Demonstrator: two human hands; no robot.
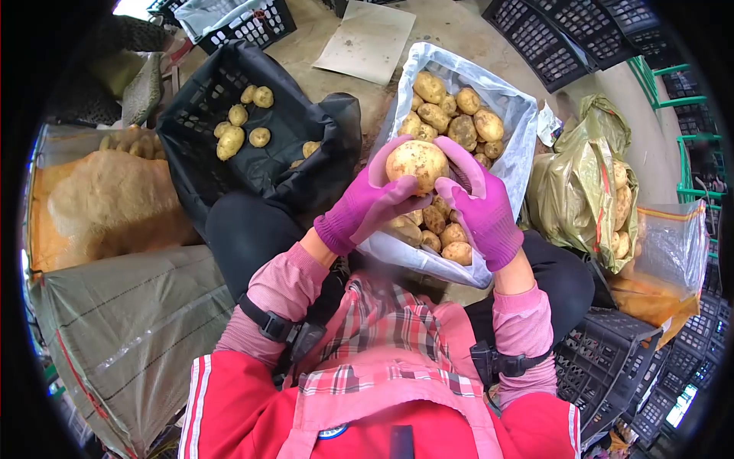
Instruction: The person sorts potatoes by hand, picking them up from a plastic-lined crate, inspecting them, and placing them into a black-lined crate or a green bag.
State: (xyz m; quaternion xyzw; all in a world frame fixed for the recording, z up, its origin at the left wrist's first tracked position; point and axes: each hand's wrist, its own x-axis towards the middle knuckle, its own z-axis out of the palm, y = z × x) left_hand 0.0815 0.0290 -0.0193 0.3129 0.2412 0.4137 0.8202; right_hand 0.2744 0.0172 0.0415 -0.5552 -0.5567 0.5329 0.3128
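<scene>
- Purple-gloved left hand (371, 200), purple-gloved right hand (482, 200); fingers of both gripping one round, yellow-brown potato (417, 164);
- held above a rectangular, white-plastic-lined crate (521, 122) of soil-marked potatoes (462, 131);
- black-plastic-lined crate (264, 164) to its left

Pale floor (451, 29), green frames (683, 101) at right

The crate (523, 126) heaped with potatoes (462, 131) has a second crate (264, 172) to its left, a bag (569, 191) to its right, and a sheet (367, 42) beyond its far left corner.
</scene>
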